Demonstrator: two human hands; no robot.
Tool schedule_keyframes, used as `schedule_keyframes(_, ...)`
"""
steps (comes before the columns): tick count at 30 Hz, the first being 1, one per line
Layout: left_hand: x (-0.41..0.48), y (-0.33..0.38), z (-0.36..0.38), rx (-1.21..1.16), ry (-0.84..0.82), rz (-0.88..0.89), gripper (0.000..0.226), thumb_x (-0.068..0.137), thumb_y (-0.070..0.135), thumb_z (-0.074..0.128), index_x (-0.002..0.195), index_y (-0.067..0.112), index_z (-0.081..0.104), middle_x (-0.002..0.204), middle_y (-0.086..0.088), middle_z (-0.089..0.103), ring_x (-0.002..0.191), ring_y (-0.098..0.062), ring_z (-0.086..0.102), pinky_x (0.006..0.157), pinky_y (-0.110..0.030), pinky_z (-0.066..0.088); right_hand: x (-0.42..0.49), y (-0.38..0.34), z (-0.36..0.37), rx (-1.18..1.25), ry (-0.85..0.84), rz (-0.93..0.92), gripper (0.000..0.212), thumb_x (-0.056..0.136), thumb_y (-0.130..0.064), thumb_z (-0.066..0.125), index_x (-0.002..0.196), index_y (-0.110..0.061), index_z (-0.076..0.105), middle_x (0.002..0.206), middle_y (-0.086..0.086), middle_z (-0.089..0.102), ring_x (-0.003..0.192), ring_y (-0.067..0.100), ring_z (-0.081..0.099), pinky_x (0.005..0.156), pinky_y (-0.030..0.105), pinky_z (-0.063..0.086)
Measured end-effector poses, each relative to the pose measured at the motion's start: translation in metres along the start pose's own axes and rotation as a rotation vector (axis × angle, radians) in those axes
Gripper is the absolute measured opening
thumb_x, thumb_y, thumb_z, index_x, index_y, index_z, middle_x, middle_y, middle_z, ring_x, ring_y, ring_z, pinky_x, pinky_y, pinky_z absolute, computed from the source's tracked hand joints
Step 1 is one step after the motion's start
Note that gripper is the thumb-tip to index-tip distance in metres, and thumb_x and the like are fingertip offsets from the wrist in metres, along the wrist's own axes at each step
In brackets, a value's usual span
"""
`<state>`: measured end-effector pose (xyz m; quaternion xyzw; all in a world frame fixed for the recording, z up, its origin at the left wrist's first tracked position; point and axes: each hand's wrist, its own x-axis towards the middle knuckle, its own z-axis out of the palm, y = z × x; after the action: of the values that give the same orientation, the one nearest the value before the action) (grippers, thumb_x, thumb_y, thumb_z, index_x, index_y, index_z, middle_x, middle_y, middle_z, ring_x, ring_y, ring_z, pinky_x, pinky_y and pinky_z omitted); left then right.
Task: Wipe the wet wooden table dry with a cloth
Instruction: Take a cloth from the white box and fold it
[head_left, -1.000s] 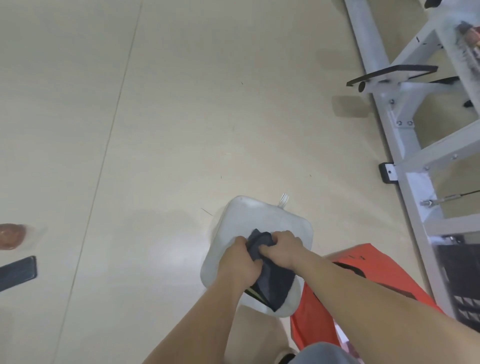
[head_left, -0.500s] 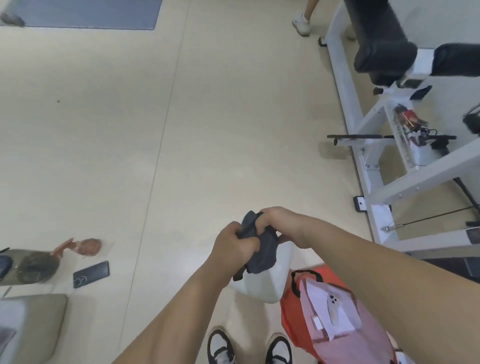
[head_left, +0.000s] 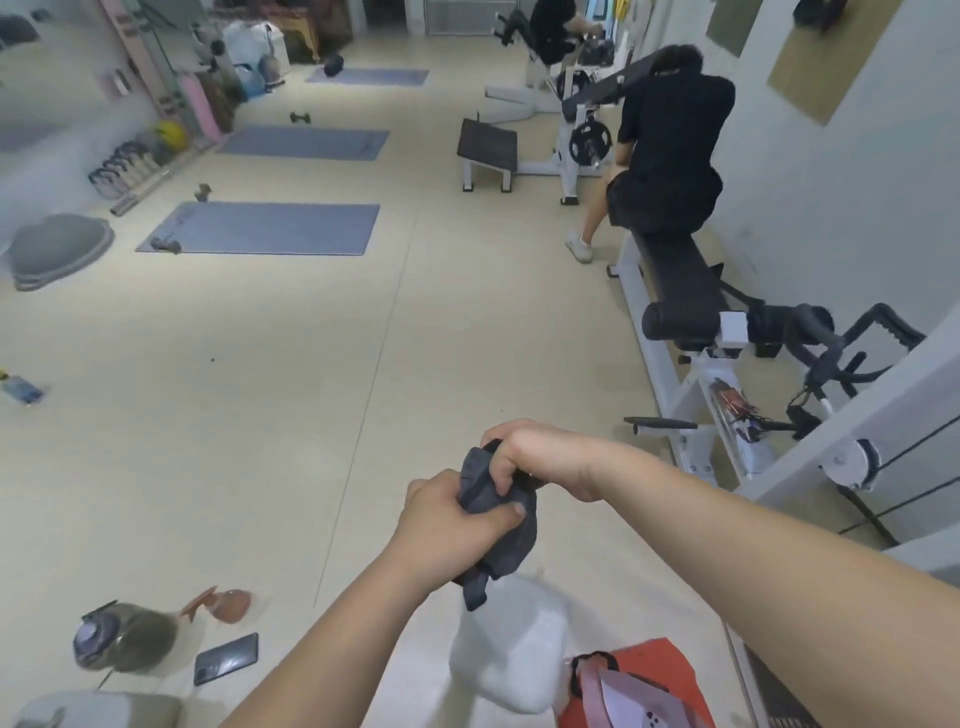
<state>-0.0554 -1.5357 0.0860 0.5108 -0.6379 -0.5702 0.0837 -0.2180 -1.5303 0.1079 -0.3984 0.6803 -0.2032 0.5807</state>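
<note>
Since the cloth (head_left: 514, 545) is bunched into a thick dark grey wad between both hands, it looks soft, limp and light, and probably damp; whether it drips cannot be made out. It sits at lower centre of the frame, held in the air over a white plastic container (head_left: 514, 654) on the floor. The left hand (head_left: 447, 519) has its fingers and thumb clenched round the lower part of the wad, and the right hand (head_left: 540, 457) grips the upper end, its fingers (head_left: 498, 470) curled over the fabric. A loose tail hangs from under the left hand. Fabric like this gives no stiff edge to grip, so for wiping it is best shaken out and taken flat under a spread palm, or held by a folded edge; pinched at one corner it would only trail.

No wet wooden desk can be identified anywhere in view. A pale padded shape is cut off at the bottom left corner, and what it is cannot be told. An orange bag (head_left: 649, 675) at lower right is cropped by the frame edge. The container is blurred, and its opening is hidden behind the cloth. How the cloth is folded inside the two fists is also hidden.
</note>
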Motion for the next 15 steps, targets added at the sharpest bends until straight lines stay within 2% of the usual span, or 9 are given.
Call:
schedule_keyframes(3, -0.021, 0.024, -0.018, -0.052, -0.036, 0.065, 0.013, 0.083, 0.025, 0.074, 0.094, 0.021, 0.071, 0.086, -0.007, 0.078, 0.072, -0.026, 0.077, 0.061, -0.042, 0.063, -0.026, -0.027, 0.002, 0.025, 0.072, -0.056, 0.033, 0.048, -0.011, 0.057, 0.080, -0.016, 0.062, 0.084, 0.007, 0.055, 0.082, 0.025, 0.050, 0.069, 0.034, 0.037)
schedule_keyframes(7, -0.040, 0.042, -0.038, -0.115, -0.008, 0.148, 0.017, 0.084, 0.019, 0.074, 0.099, 0.024, 0.070, 0.090, 0.004, 0.079, 0.079, -0.012, 0.076, 0.057, -0.033, 0.061, -0.049, -0.053, 0.012, 0.113, 0.176, -0.126, 0.026, 0.048, -0.012, 0.056, 0.072, -0.022, 0.061, 0.079, 0.002, 0.058, 0.082, 0.025, 0.052, 0.071, 0.034, 0.038)
schedule_keyframes(9, -0.045, 0.047, -0.046, -0.162, -0.010, 0.161, 0.022, 0.084, 0.015, 0.073, 0.103, 0.025, 0.068, 0.091, 0.005, 0.078, 0.080, -0.011, 0.076, 0.056, -0.029, 0.057, -0.054, -0.063, 0.019, 0.180, 0.260, -0.158, 0.030, 0.054, -0.015, 0.058, 0.081, -0.023, 0.067, 0.082, -0.001, 0.065, 0.083, 0.021, 0.058, 0.071, 0.032, 0.043)
schedule_keyframes(12, -0.052, 0.049, -0.060, -0.259, 0.012, 0.174, 0.025, 0.085, 0.014, 0.073, 0.107, 0.022, 0.067, 0.093, 0.003, 0.079, 0.081, -0.013, 0.077, 0.060, -0.030, 0.058, -0.056, -0.070, 0.029, 0.214, 0.368, -0.206, 0.034, 0.068, -0.021, 0.063, 0.101, -0.021, 0.072, 0.097, 0.000, 0.075, 0.094, 0.018, 0.068, 0.077, 0.031, 0.053)
schedule_keyframes(15, -0.054, 0.051, -0.074, -0.321, 0.010, 0.174, 0.023, 0.086, 0.016, 0.073, 0.108, 0.021, 0.069, 0.094, 0.000, 0.080, 0.086, -0.019, 0.077, 0.066, -0.035, 0.061, -0.058, -0.070, 0.036, 0.214, 0.392, -0.233, 0.025, 0.082, -0.028, 0.070, 0.105, -0.021, 0.075, 0.104, 0.003, 0.078, 0.093, 0.016, 0.071, 0.086, 0.035, 0.058)
